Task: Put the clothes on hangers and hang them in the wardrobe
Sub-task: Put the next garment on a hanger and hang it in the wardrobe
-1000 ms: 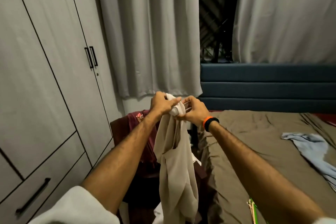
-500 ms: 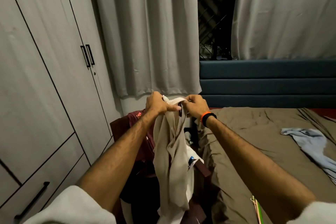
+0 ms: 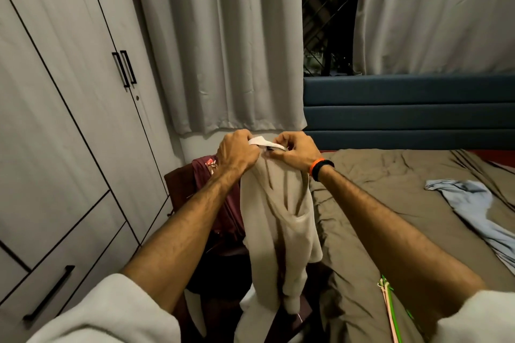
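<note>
A beige garment (image 3: 278,220) hangs down in front of me, bunched at its top. My left hand (image 3: 237,152) grips the top of it together with the end of a white hanger (image 3: 264,143). My right hand (image 3: 296,152) pinches the garment's top edge by the hanger's other end. Most of the hanger is hidden by the cloth and my fingers. The grey wardrobe (image 3: 83,108) stands at the left with its doors closed.
A light blue garment (image 3: 479,209) lies on the bed (image 3: 390,203) at the right. Coloured hangers (image 3: 388,306) lie at the bed's near edge. A maroon garment (image 3: 214,192) drapes over a dark chair below my hands. Grey curtains hang behind.
My hands have drawn slightly apart, and the white hanger's top now shows between them. The beige garment hangs straighter than before.
</note>
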